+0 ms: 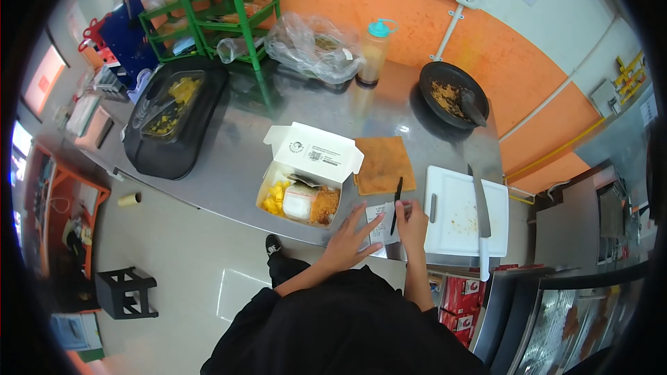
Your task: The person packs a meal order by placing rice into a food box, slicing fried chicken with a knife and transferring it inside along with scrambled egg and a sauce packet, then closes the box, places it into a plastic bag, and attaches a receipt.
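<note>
Right hand (415, 226): thumb and fingers pinched on a black pen (399, 191). Left hand (347, 242): fingers spread apart over the left part of a printed slip (375, 232). From where I stand, the slip lies at the counter's (229, 187) near edge, right of the open meal box (333, 142), left of the cutting board (451, 226). Steady penwork would call for left fingertips pressing the paper flat, clear of the nib.

Single head-worn view, close above steel counter (240, 146), facing forward and down
</note>
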Action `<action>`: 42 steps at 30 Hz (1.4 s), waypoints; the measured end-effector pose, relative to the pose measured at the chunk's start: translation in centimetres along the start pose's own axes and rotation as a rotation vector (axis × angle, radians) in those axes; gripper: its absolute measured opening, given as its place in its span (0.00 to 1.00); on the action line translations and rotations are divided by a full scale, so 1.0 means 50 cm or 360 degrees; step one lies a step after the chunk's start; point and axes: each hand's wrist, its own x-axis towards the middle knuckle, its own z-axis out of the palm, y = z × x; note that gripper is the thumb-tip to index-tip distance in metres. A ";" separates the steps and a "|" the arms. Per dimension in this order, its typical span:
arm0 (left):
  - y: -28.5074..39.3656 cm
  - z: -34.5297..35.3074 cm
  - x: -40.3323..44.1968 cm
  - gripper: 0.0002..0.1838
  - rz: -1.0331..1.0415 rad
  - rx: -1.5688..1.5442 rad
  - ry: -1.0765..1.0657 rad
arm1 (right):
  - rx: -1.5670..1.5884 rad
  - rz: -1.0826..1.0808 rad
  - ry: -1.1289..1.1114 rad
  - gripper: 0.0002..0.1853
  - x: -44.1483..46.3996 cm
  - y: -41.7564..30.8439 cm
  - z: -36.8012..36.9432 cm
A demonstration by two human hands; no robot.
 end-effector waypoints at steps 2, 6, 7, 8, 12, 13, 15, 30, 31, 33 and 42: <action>0.028 -0.081 -0.010 0.34 0.0091 0.0067 0.0103 | 0.0252 -0.0083 -0.0029 0.16 0.033 -0.050 0.003; -0.081 -0.239 0.040 0.28 -0.0046 0.0124 0.0948 | 0.0167 -0.0060 -0.0200 0.22 0.103 -0.132 0.052; -0.100 -0.286 0.072 0.28 -0.0190 0.0217 0.1204 | 0.0110 -0.0019 -0.0213 0.24 0.115 -0.151 0.076; -0.135 -0.314 0.099 0.25 -0.0251 0.0374 0.1316 | 0.0131 -0.0022 -0.0212 0.24 0.123 -0.178 0.089; -0.302 -0.383 0.167 0.17 -0.0751 0.0178 0.0663 | -0.0075 -0.0267 -0.0139 0.21 0.155 -0.225 0.159; -0.310 -0.398 0.172 0.17 -0.0741 0.0184 0.0672 | -0.0103 -0.0252 -0.0123 0.18 0.158 -0.239 0.161; -0.329 -0.418 0.172 0.12 -0.0771 0.0541 0.0436 | -0.0131 -0.0236 -0.0115 0.15 0.154 -0.255 0.162; -0.300 -0.350 -0.075 0.06 -0.0853 -0.1047 0.0677 | 0.0788 -0.0173 -0.0183 0.12 -0.055 -0.220 0.170; -0.305 -0.362 -0.071 0.06 -0.0881 -0.0958 0.0567 | 0.0744 -0.0179 -0.0179 0.17 -0.051 -0.231 0.162; -0.315 -0.378 -0.059 0.06 -0.0820 -0.0870 0.0519 | 0.0668 -0.0152 -0.0206 0.19 -0.049 -0.257 0.143; -0.334 -0.375 -0.071 0.17 -0.0700 -0.0823 0.0248 | 0.0525 -0.0151 -0.0380 0.31 -0.060 -0.251 0.142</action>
